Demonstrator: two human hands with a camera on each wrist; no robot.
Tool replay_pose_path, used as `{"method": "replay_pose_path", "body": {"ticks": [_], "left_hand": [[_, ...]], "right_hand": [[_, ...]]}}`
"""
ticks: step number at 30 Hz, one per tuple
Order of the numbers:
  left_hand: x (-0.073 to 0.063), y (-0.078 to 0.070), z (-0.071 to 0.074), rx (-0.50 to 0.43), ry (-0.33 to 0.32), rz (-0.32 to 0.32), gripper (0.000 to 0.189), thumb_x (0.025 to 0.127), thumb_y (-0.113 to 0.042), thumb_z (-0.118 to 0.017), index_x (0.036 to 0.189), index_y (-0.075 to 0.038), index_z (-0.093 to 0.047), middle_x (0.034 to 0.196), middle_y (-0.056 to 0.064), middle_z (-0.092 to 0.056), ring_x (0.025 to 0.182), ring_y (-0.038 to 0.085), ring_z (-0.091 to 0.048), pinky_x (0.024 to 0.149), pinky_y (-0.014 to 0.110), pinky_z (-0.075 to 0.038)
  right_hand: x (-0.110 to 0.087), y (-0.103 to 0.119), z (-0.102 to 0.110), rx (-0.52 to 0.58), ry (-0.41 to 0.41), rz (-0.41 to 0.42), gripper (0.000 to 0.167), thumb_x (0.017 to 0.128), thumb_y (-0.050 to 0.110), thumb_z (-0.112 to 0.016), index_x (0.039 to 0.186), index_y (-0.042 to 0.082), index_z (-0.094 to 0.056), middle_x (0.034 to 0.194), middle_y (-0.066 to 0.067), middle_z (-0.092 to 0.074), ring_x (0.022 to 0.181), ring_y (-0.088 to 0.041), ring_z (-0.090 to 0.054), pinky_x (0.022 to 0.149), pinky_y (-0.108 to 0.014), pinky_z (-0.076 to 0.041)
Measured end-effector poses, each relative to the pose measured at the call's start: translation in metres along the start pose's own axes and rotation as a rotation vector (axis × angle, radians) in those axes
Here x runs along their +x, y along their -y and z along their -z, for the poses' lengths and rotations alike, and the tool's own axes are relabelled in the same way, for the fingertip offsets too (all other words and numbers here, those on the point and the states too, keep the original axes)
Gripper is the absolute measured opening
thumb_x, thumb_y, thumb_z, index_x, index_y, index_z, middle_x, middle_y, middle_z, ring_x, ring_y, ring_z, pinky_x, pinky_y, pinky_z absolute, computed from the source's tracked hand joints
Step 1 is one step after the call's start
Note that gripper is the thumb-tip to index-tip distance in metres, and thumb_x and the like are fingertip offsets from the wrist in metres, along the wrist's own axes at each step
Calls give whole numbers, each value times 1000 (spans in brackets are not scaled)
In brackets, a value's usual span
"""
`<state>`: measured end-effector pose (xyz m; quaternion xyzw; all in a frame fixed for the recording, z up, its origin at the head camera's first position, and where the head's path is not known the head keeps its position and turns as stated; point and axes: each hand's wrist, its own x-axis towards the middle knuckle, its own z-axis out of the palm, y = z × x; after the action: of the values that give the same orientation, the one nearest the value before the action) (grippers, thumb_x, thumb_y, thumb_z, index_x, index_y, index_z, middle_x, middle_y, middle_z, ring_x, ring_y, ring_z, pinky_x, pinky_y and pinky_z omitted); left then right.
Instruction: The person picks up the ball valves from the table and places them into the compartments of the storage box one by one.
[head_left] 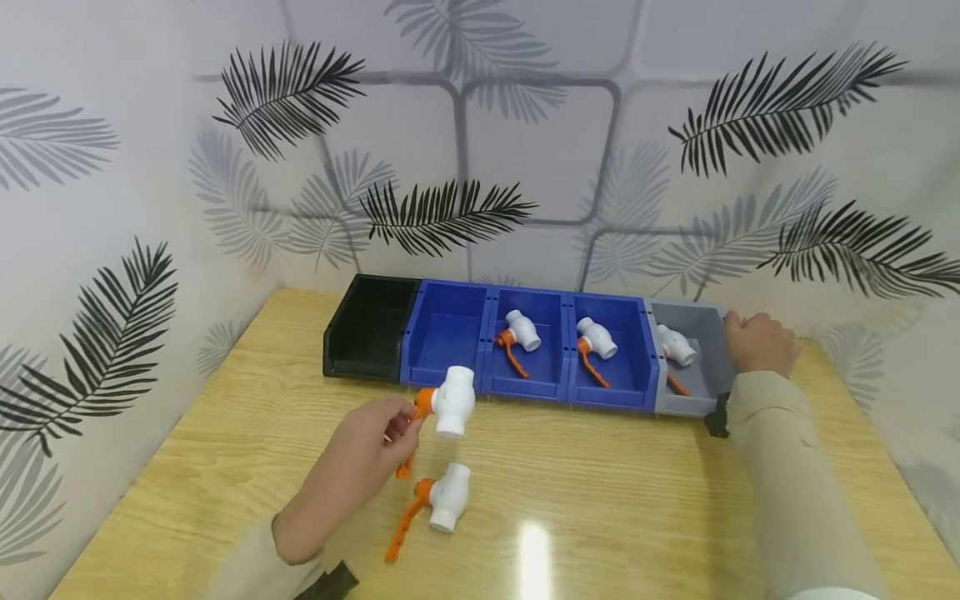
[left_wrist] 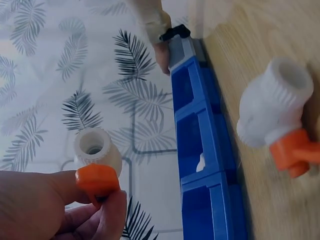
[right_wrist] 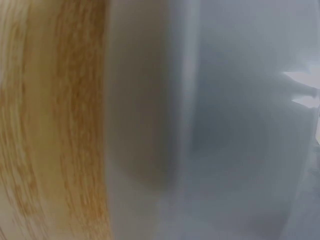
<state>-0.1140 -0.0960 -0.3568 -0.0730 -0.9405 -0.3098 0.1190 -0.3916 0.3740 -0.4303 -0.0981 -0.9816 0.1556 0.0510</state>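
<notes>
My left hand (head_left: 367, 442) pinches the orange handle of a white ball valve (head_left: 455, 402), holding it above the table in front of the bins. In the left wrist view, thumb and fingers close on the orange part (left_wrist: 97, 179), below the valve's round opening. A second ball valve (head_left: 450, 497) lies on the table just below, its orange lever pointing toward the near left. At the far right, my right hand (head_left: 761, 343) grips the right wall of the grey bin (head_left: 708, 358); some fingertips are hidden. The right wrist view shows mostly the blurred grey bin wall (right_wrist: 240, 125).
Bins stand in a row at the back: a black bin (head_left: 363, 367), then a blue bin (head_left: 442, 367) with bare floor. Two more blue bins hold one ball valve (head_left: 527, 332) and another valve (head_left: 600, 339). One valve (head_left: 677, 346) lies in the grey bin. Behind rises a leaf-patterned backdrop (head_left: 525, 167).
</notes>
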Motion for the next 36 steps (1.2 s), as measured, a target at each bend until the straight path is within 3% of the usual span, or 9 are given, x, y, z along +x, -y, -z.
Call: {"method": "replay_pose_path", "body": {"ticks": [12, 24, 30, 36], "left_hand": [[46, 13, -16, 170, -122, -76, 6, 87, -11, -61, 87, -5, -58, 75, 1, -48, 63, 13, -46, 52, 21, -42], [94, 40, -43, 183, -208, -23, 8, 88, -7, -58, 87, 0, -56, 73, 7, -47, 61, 19, -47, 52, 24, -45], [115, 53, -55, 236, -189, 2, 11, 89, -9, -57, 87, 1, -56, 76, 10, -51, 60, 22, -52, 57, 31, -51], [132, 61, -70, 381, -127, 29, 19, 89, -10, -55, 97, 7, -59, 85, 17, -57, 70, 31, -60, 61, 42, -52]], "right_hand": [[7, -5, -5, 15, -9, -9, 68, 95, 47, -20, 95, -11, -55, 103, -38, -52, 92, -55, -48, 74, -60, -34], [5, -4, 0, 7, 13, -24, 70, 95, 47, -19, 99, -14, -53, 104, -38, -52, 93, -55, -47, 74, -61, -34], [3, -4, 1, 11, 39, -34, 73, 95, 48, -17, 106, -16, -50, 108, -39, -49, 98, -55, -45, 78, -62, -32], [3, -3, 1, 4, 52, -33, 74, 95, 49, -16, 108, -15, -50, 111, -39, -49, 101, -56, -43, 80, -62, -31]]}}
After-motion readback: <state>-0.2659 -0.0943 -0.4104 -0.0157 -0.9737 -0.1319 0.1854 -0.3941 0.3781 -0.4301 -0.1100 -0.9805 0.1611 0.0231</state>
